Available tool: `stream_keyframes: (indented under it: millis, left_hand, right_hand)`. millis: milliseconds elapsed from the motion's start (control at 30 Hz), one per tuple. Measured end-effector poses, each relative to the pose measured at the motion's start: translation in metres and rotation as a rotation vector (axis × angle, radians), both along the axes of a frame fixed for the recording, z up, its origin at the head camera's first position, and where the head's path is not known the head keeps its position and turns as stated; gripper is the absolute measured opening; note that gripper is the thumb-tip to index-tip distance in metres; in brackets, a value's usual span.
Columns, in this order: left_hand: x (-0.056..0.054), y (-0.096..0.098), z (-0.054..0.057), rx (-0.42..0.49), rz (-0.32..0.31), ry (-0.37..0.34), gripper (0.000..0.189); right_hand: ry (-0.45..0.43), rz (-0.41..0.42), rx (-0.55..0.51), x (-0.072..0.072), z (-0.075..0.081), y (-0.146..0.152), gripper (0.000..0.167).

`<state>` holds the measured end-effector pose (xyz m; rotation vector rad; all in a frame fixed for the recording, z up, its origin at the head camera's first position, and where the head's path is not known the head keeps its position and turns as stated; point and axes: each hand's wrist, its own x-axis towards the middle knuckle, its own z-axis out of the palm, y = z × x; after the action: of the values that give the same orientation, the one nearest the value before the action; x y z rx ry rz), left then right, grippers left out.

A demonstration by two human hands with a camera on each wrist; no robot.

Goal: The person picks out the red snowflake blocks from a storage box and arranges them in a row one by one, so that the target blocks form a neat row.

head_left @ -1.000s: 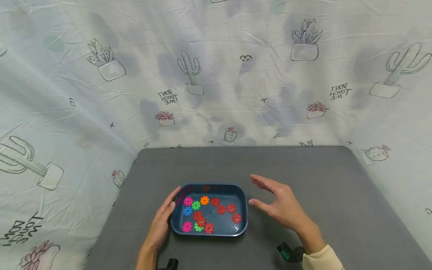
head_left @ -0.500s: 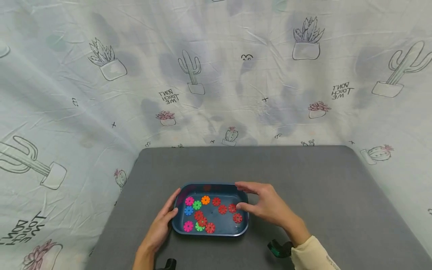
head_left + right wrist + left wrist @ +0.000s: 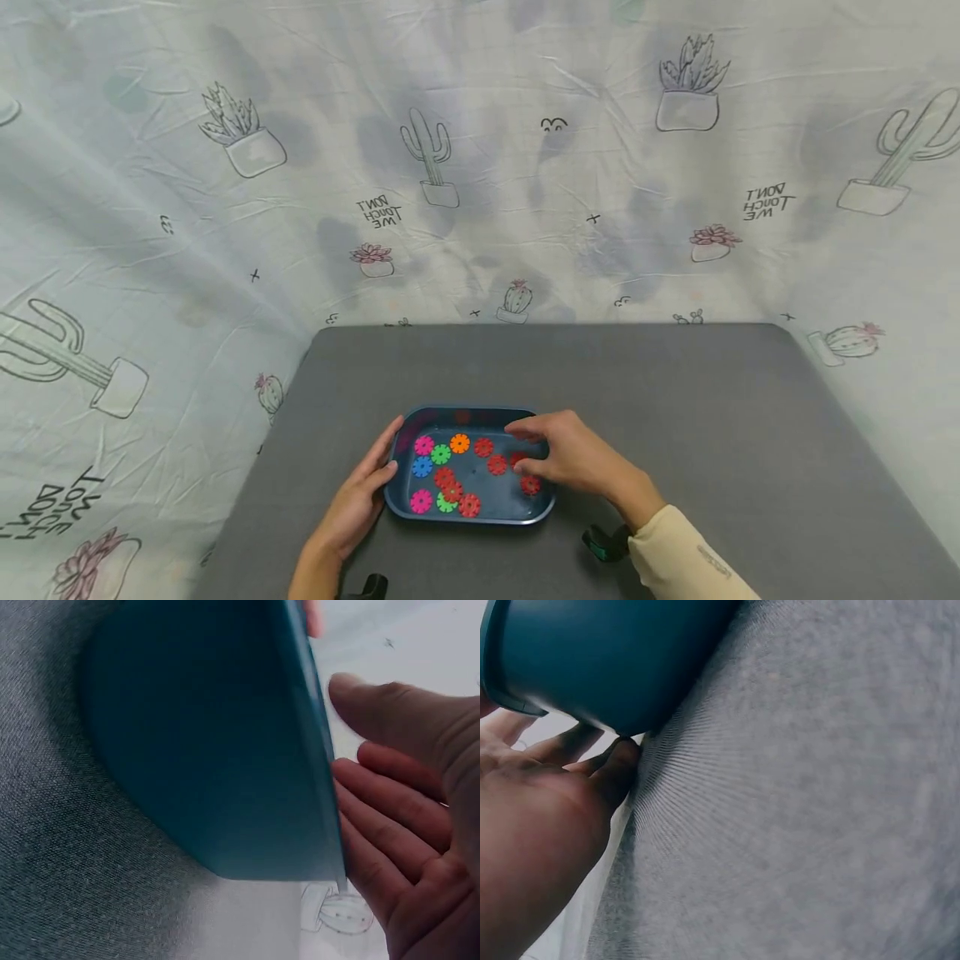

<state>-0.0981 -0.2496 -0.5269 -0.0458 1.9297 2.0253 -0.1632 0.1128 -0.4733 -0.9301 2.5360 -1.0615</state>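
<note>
A dark blue rectangular tray (image 3: 495, 522) rests on the table and holds several small notched plastic discs. Pink discs (image 3: 422, 501), an orange disc (image 3: 460, 443) and a blue disc (image 3: 422, 466) lie toward its left. My left hand (image 3: 354, 504) holds the tray's left end, thumb at the rim, fingers along the outer wall (image 3: 607, 660). Over the right end hovers my right hand (image 3: 581, 454), thumb and fingers apart, nothing between them. It partly covers a red disc (image 3: 517, 459); another red disc (image 3: 530, 485) lies just below the thumb.
The grey table (image 3: 675, 392) stretches around the tray on every side. Behind and beside it hangs a pale cloth (image 3: 480, 167) printed with cactus drawings. A dark wrist device (image 3: 606, 543) sits by the right sleeve (image 3: 682, 554).
My right hand has moved left, from beside the tray to over its right end, its thumb and fingers still apart. My left hand stays at the tray's left end.
</note>
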Motion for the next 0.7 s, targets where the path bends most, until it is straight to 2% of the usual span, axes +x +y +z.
stream_keyframes:
  millis: [167, 367, 533, 700]
  left_hand:
    - [0.000, 0.002, -0.001, 0.022, -0.002, -0.003, 0.062]
    - [-0.001, 0.002, -0.001, 0.036, -0.006, -0.011, 0.062]
    - [0.000, 0.002, 0.000, 0.031, -0.005, -0.011, 0.062]
    - [0.000, 0.001, 0.000, 0.023, -0.002, -0.022, 0.063]
  right_hand:
    - [0.063, 0.093, 0.145, -0.007, 0.000, -0.009, 0.042]
    - [0.158, 0.162, 0.225, -0.011, -0.002, -0.015, 0.037]
    - [0.224, 0.184, 0.307, -0.012, -0.005, -0.024, 0.029]
    - [0.248, 0.148, 0.406, -0.009, -0.006, -0.034, 0.022]
